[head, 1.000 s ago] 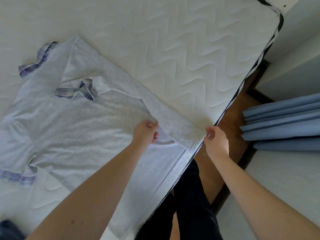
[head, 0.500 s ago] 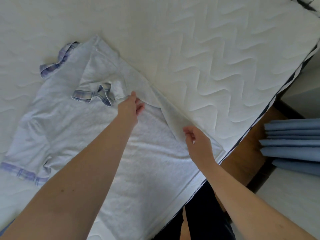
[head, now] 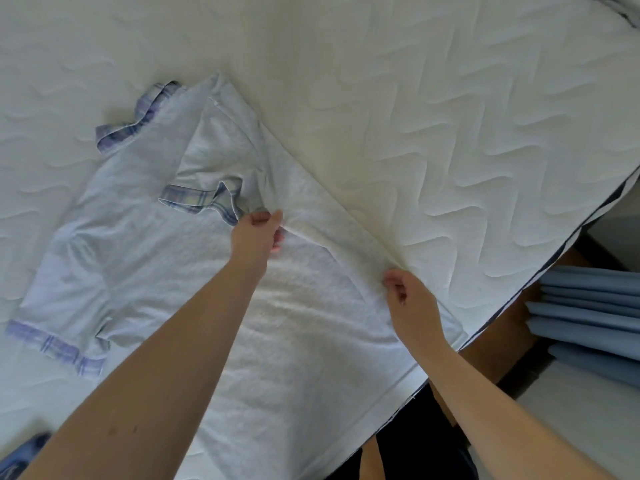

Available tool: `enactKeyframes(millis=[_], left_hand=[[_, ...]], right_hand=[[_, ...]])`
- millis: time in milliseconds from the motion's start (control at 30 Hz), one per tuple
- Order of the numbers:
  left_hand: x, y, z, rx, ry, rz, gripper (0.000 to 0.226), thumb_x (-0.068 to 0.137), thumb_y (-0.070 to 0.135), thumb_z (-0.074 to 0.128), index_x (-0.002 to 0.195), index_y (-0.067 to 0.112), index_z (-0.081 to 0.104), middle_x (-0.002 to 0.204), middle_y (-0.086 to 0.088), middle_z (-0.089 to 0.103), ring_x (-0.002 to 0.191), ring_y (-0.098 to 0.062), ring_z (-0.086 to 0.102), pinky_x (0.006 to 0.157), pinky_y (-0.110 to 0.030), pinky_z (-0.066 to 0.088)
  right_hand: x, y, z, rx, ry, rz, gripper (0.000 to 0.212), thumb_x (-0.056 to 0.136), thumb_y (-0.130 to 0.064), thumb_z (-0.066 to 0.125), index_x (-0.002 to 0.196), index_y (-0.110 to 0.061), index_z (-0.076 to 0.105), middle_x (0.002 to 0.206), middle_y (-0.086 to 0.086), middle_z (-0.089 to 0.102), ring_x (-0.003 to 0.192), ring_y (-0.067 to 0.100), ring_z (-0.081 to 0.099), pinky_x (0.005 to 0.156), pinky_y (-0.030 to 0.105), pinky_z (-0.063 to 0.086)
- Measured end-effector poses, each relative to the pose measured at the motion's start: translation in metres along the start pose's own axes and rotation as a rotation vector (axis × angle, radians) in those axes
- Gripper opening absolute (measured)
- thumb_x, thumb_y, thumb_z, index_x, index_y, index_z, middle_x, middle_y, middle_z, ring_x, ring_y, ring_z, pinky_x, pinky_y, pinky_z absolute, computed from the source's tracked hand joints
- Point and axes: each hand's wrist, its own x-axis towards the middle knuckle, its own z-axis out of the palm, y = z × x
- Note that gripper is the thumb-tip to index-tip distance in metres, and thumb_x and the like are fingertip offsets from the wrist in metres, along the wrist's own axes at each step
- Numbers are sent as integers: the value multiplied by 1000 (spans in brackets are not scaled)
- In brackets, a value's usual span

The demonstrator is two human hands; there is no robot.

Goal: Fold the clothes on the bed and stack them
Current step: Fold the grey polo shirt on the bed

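Note:
A pale grey shirt (head: 166,271) with blue plaid collar and cuffs lies spread on the white quilted mattress (head: 433,116). Its right side is folded inward along a diagonal crease, the plaid cuff lying on the chest. My left hand (head: 258,233) pinches the edge of that folded strip just right of the plaid cuff. My right hand (head: 408,299) rests on the same folded strip nearer the hem, fingers curled against the cloth; whether it pinches the fabric is unclear.
The mattress edge runs diagonally at the lower right, with wooden floor (head: 485,362) below it. Blue curtain folds (head: 588,313) hang at the right. A dark blue garment (head: 20,455) shows at the bottom left corner. My dark-trousered legs (head: 415,452) stand by the bed.
Both hands moved from the hem corner up along the folded strip; the left one now grips beside the plaid cuff. The camera view shifted left and up the bed.

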Motion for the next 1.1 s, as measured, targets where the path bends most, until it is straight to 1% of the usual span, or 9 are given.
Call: enactKeyframes(millis=[133,233,367,567,700,833,933,1000,1100], left_hand=[[11,17,-3,-445,38,-136,16,91,34,67,91,18,66,83,-3,71,66,-12,68,55,-20,55],[19,26,2,-584,34,-230,18,91,21,69,105,13,62,89,-5,71,68,-12,71,55,-23,56],[22,28,10,-352,49,-168,56,83,3,69,130,10,39,77,-4,55,48,-8,50,41,-17,41],[19,22,0,-147,146,258,62,83,8,70,132,27,36,97,9,62,79,8,62,73,-11,51],[-1,9,13,-399,134,-93,49,85,20,74,121,14,41,102,-7,67,87,-13,70,80,-32,60],[-27,-3,32,-424,-242,-253,25,90,23,69,108,6,62,106,-10,72,93,-19,72,76,-28,59],[-47,-12,41,-294,-466,-303,24,88,14,71,111,9,64,108,-10,73,92,-17,72,72,-25,58],[-55,-16,45,-228,-450,-298,17,88,8,70,104,9,65,103,-11,73,85,-18,73,67,-28,59],[-61,-23,47,-114,-311,-206,5,90,11,67,92,15,64,89,-10,72,70,-20,74,57,-29,58]], right_hand=[[9,-25,16,-52,-35,-81,25,96,-16,50,115,-23,64,104,-14,66,95,0,59,81,4,41],[18,-48,31,-127,-113,-155,30,95,-19,53,125,-21,58,116,-9,62,107,11,56,94,24,45],[26,-58,48,-541,-130,-297,48,90,-30,61,135,-20,48,125,2,51,114,24,48,97,34,40],[40,-54,45,-585,-10,-217,46,91,-54,52,118,-18,59,111,1,61,105,25,55,88,38,41],[43,-47,39,-510,-4,-194,26,103,-30,40,109,-15,61,106,2,65,98,27,57,85,37,38],[44,-48,37,-355,-53,-272,19,100,-17,47,106,-13,64,102,1,67,92,23,58,83,34,44],[44,-52,35,-145,-79,-182,19,98,-15,47,105,-19,65,95,-11,66,86,2,58,79,15,42],[45,-54,33,-89,-71,-127,22,97,-13,46,106,-23,64,97,-16,65,91,-5,58,78,4,39],[46,-56,29,-88,-51,-112,28,92,-6,46,110,-19,63,103,-13,64,98,3,59,87,9,42]])
